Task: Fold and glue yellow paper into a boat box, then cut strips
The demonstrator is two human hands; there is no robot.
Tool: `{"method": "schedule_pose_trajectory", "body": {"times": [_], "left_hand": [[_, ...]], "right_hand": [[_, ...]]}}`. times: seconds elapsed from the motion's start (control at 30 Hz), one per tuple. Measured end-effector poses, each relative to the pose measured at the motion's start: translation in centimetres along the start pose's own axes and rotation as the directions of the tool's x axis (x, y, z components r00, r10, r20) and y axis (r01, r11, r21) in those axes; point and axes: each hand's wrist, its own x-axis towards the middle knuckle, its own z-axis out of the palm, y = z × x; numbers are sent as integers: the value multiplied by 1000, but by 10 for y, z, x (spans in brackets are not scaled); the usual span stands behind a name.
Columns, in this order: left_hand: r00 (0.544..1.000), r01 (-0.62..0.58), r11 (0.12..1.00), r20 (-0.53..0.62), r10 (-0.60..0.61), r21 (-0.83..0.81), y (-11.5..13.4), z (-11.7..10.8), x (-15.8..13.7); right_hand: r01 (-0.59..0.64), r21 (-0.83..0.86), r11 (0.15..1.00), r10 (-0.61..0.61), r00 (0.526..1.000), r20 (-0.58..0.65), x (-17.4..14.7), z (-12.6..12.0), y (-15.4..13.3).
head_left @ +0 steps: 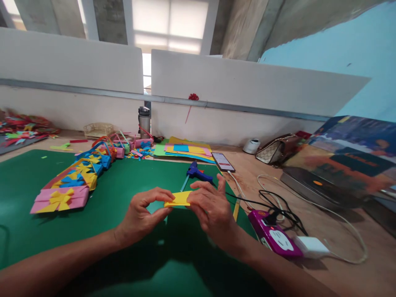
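A small folded piece of yellow paper (181, 199) is held up between my two hands, above the green mat (136, 173). My left hand (145, 210) pinches its left end between thumb and fingers. At the right end, my right hand (212, 204) grips it, and those fingers cover part of the paper. Just beyond my right hand lies a blue glue gun (198, 172) with a light-blue stick near it. To the left stands a row of paper baskets, the nearest a pink one (76, 197) with a yellow bow.
Coloured sheets (188, 149) and a phone (223, 161) lie at the back. A purple power strip (274, 235) with black and white cables sits at the right, near a white charger (312, 246). A grey bottle (144, 123) stands by the wall; paper scraps (140, 152) lie near it.
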Motion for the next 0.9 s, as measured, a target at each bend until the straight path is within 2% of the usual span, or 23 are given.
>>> {"method": "schedule_pose_trajectory", "body": {"times": [0.23,0.37,0.47,0.6,0.73,0.8,0.9], "left_hand": [[1000,18,999,-5,-18,-36,0,0,0],[999,49,998,15,-48,-40,1,1,2],[998,47,998,29,-48,42,-1,1,4],[998,-52,982,55,42,181,-6,1,4],[990,-127,977,80,115,172,-5,0,4],[993,-100,985,72,90,141,-2,-2,5],[998,33,998,54,-36,59,-1,-3,6]], "right_hand": [[-43,27,999,42,999,12,0,-2,-2],[-16,24,1000,17,1000,-4,3,-3,-3],[27,-34,999,-27,1000,2,7,-3,-3],[76,-150,986,-58,991,120,15,1,-6],[142,-209,968,-89,966,244,23,9,-13],[145,-211,967,-88,961,261,26,11,-15],[67,-182,981,-17,965,263,28,11,-15]]}}
